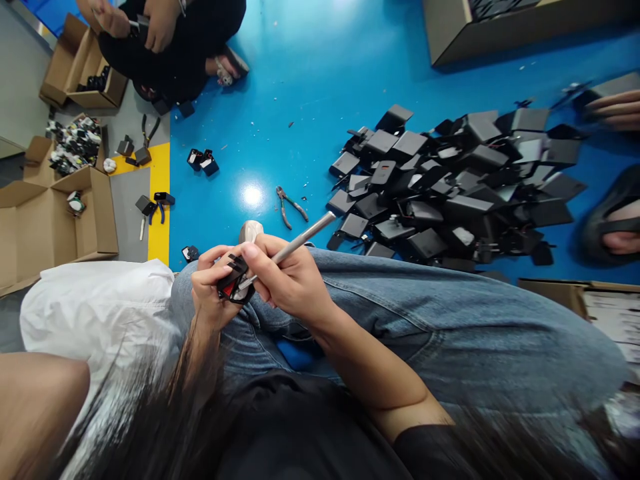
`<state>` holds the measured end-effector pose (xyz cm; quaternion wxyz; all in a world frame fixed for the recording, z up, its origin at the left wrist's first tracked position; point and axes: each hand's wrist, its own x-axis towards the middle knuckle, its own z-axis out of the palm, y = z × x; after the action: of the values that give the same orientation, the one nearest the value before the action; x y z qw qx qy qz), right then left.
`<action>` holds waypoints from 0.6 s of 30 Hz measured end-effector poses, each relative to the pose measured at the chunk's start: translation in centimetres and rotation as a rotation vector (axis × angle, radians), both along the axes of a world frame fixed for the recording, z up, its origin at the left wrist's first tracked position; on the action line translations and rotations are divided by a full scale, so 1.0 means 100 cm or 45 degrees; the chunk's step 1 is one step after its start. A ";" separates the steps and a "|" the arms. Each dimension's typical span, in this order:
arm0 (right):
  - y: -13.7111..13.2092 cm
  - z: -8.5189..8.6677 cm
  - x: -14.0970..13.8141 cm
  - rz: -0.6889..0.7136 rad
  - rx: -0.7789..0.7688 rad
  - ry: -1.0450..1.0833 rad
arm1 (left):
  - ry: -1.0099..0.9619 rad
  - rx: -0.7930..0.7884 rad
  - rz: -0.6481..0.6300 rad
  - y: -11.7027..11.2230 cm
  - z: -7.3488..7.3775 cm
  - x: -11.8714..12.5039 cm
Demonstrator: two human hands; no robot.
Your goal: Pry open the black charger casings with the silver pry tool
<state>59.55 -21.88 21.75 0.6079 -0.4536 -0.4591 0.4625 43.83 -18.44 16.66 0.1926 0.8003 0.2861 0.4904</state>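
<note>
A: Thing in hand? Where?

B: Small black part (233,281) with a red bit showing, held over the person's lap, just above the jeans (410,320). Left hand (211,288) curled tight around it, fingers pinching both sides. Right hand (289,277) closed on a metal rod (302,240), pen-style, tip down at the part.

A: Step?

B: Looks like mid-work on the part, with the rod tip in or at the casing. Can't see if anything is loose; the fingers hide the contact.

A: What does working it call for?

B: My read: a firm left pinch so the part can't twist, and short, controlled pressure on the rod, since the tip sits close to the left fingertips.

A: Edges, room?

B: The rod's free end points up and right over the blue floor (300,93), nothing touching it. Pliers (290,205) lie just beyond. A rounded beige thing (250,231) sits right behind the hands; can't tell what. Pile of black casings (460,180) is to the right, apart from the hands. White cloth (100,307) and cardboard boxes (55,220) are on the left. One co-worker (170,40) sits far off at the top; another person's hand (614,110) is at the right edge.
</note>
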 end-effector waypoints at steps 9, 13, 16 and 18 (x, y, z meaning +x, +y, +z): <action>-0.001 0.000 0.001 0.074 -0.080 0.104 | 0.018 -0.037 0.022 0.000 -0.002 -0.001; 0.000 -0.001 0.003 0.075 -0.057 0.121 | 0.064 -0.047 0.089 -0.001 -0.004 -0.003; 0.001 -0.002 0.003 0.099 -0.034 0.148 | 0.100 -0.076 0.108 -0.001 -0.006 -0.007; 0.002 -0.002 0.003 0.106 -0.051 0.171 | 0.153 -0.163 0.114 -0.001 -0.006 -0.008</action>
<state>59.85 -21.71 21.57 0.6083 -0.4142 -0.4265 0.5259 42.98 -18.57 16.02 0.2039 0.8007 0.3632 0.4305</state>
